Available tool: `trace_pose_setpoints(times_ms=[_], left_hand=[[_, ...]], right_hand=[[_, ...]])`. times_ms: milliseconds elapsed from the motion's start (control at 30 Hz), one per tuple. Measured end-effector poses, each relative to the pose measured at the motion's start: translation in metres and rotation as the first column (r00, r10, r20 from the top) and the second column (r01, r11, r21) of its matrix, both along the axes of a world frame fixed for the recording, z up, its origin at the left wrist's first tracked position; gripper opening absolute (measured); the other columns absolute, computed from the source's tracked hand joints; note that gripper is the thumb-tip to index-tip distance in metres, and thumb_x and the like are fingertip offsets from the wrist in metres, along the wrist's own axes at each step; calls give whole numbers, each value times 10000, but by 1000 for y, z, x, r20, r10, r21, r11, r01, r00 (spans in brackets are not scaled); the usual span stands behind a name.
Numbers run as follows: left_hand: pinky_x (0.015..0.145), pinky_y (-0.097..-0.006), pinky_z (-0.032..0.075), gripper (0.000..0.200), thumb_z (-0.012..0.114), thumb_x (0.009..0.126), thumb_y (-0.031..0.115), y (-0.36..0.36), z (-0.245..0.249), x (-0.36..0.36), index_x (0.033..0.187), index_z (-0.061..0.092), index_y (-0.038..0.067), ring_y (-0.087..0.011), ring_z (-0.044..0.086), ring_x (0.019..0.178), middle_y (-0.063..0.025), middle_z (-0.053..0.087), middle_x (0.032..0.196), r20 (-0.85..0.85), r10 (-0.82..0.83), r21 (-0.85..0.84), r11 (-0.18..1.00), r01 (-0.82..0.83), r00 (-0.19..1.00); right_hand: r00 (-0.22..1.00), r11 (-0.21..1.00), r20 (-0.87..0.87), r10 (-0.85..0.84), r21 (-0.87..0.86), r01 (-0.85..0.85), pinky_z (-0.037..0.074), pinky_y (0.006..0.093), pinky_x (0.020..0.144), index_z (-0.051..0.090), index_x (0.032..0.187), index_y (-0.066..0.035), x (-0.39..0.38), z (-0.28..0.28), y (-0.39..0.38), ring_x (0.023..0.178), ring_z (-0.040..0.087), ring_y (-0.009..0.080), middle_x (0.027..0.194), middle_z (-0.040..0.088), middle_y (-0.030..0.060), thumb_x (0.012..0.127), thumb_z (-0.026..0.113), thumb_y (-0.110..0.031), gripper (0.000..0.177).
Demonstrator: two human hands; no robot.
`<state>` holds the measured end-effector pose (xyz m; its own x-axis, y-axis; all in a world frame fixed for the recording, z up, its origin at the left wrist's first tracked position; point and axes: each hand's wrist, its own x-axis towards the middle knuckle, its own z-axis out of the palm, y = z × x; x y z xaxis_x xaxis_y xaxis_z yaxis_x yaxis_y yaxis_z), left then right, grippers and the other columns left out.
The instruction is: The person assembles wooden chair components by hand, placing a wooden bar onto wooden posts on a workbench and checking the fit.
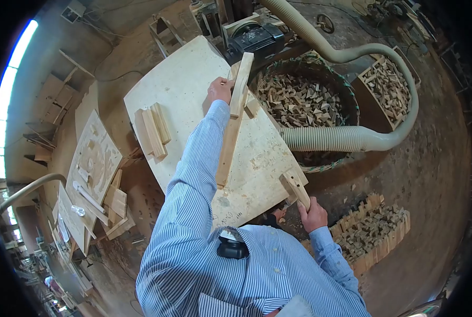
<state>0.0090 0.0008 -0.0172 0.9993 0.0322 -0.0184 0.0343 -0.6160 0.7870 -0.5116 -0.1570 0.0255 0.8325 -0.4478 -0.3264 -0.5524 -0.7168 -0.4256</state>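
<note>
On the far part of the pale worktop [193,68], my left hand [220,90] is closed, with its fingers curled against the left side of an upright wooden piece [241,84]. The exact grip is partly hidden. That piece stands over a long wooden board [229,150] that runs toward me. At the near right corner, my right hand [313,214] is wrapped around the end of a short wooden piece [298,190] with small dark marks on its face. Its other end rests at the worktop's edge.
Two wooden strips [154,129] lie on the worktop's left side. A motor [256,41] sits behind. To the right are a basket of offcuts [302,98], a ribbed hose [331,138], a box of offcuts [388,90] and stacked blocks [371,232] on the floor.
</note>
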Motion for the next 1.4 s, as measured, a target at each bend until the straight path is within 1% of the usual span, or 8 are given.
trace_pose_setpoints(times_ms=[67,133,533,900,1167,1200,1233,1400], left_hand=[[898,-404,574,261,821,900,288,2,4,10,1013,818,52,-292,760,930,-166,806,975,0,0,2,1000,0,1000],[975,-436,553,278,828,868,288,6,8,22,1000,806,45,-350,735,1038,-202,789,1064,-82,-19,-85,996,12,996],[950,-439,562,262,857,839,285,13,-10,113,959,816,55,-336,736,1006,-179,792,1037,-17,13,-91,996,-14,1000],[935,-442,564,258,849,861,283,16,-10,150,943,804,43,-346,736,992,-179,792,1021,29,33,-61,998,-31,999],[907,-454,574,264,837,867,280,13,-3,125,950,796,33,-366,745,980,-208,788,988,25,18,-103,995,-15,1000],[925,-449,565,261,827,887,289,14,-2,118,982,801,47,-359,740,1010,-202,788,1041,15,6,-91,996,-4,1000],[943,-443,557,259,817,908,297,14,-1,112,1015,806,61,-352,735,1039,-196,789,1095,7,-5,-78,997,6,1000],[937,-439,558,265,802,904,275,12,17,68,1034,791,45,-354,735,1029,-196,783,1086,-29,-14,-111,994,11,999]], right_hand=[[1000,1000,0,3,-5,-3,578,554,731,588,1187,-41,12,1,2,832,728,469,912,738,270,1022,656,-422,421],[1000,1000,2,3,-13,-3,576,555,732,589,1174,-42,25,2,5,835,727,470,913,737,272,1022,657,-419,413],[999,1000,-28,-15,-16,15,560,579,751,592,1131,-38,113,8,17,857,712,497,911,734,274,1025,656,-427,408],[999,999,29,-45,16,44,561,577,766,631,1159,-38,153,10,25,872,720,488,942,743,272,1023,644,-484,467],[997,998,33,-65,28,64,565,570,780,632,1189,-57,133,15,23,890,732,470,955,753,262,1020,650,-480,455],[998,998,34,-59,28,58,566,569,781,629,1193,-60,129,16,23,892,735,466,956,754,259,1019,654,-478,454],[998,998,24,-64,14,63,566,564,778,619,1164,-59,124,16,22,890,735,461,946,754,251,1020,656,-474,441],[998,998,-3,-61,-3,61,567,553,773,600,1101,-62,91,16,17,880,731,458,924,745,247,1030,646,-473,419]])
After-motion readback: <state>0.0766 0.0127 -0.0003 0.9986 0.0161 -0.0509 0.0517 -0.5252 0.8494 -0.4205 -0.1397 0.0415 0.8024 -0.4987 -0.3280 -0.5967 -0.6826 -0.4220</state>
